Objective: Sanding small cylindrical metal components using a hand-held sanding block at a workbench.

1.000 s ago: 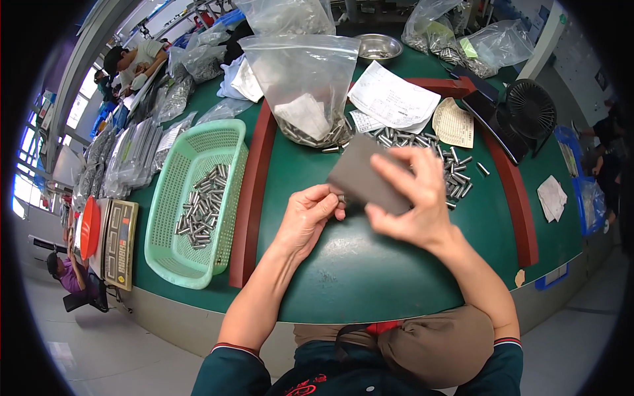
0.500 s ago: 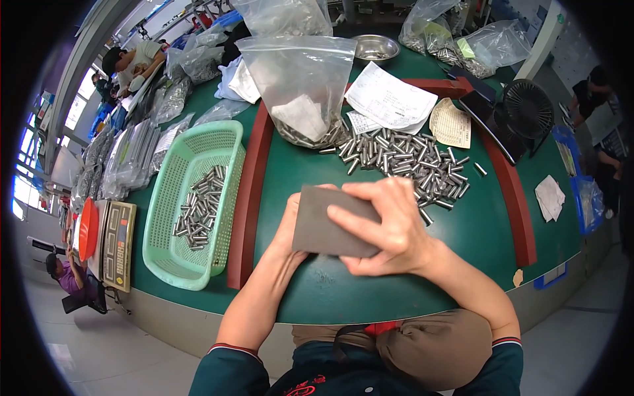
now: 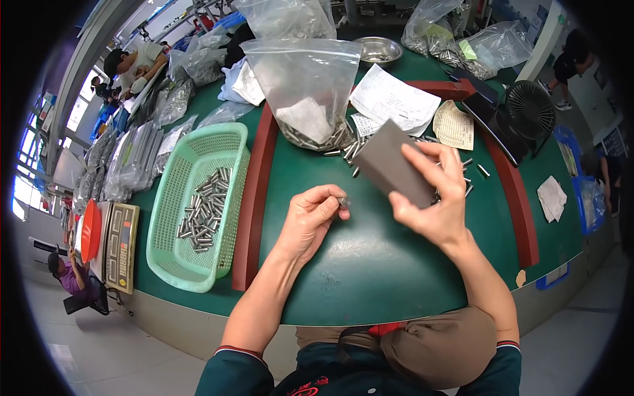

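Between the thumb and fingers of my left hand (image 3: 307, 223) is a small silvery metal pin (image 3: 344, 202), with only its end showing. My right hand (image 3: 437, 201) grips a flat grey-brown sanding block (image 3: 395, 162), tilted over the table and apart from the left hand. A pile of loose metal pins (image 3: 354, 150) lies under and behind the block, which hides most of it. More pins (image 3: 206, 212) lie in the green plastic basket (image 3: 156, 221) to the left.
Dark red wooden bars (image 3: 253, 218) frame the green tabletop (image 3: 356, 277). Behind the pile stand a clear bag (image 3: 297, 72) of pins and a metal bowl (image 3: 378, 49). Papers (image 3: 393, 99) and a black fan (image 3: 528, 109) are at right, a scale (image 3: 120, 247) far left.
My hands have drawn apart. The right hand has lifted the sanding block up and to the right, tilting it, which uncovers the left hand and its pin.
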The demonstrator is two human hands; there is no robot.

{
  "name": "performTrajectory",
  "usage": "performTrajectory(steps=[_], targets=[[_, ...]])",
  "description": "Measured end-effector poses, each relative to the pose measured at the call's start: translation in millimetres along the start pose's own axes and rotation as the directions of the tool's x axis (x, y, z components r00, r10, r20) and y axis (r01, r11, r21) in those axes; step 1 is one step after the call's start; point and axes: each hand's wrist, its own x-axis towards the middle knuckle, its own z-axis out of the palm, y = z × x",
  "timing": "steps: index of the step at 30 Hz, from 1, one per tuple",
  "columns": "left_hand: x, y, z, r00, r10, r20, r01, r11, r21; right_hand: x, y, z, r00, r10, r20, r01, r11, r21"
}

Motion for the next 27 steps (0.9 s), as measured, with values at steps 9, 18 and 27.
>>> performTrajectory(steps=[9,18,27], targets=[[1,1,-6,0.996,0.063,-0.058,-0.065,0.997,-0.032,0,-13,-6,0.994,-0.048,0.099,0.058,0.994,-0.093],[1,0,0,0.999,0.015,-0.044,-0.015,1.0,0.014,2,-14,-8,0.989,-0.115,0.095,0.12,0.992,-0.047],[-1,-3,2,0.994,0.056,-0.098,-0.055,0.998,0.016,0,-23,-2,0.985,-0.158,0.063,0.153,0.985,0.074]])
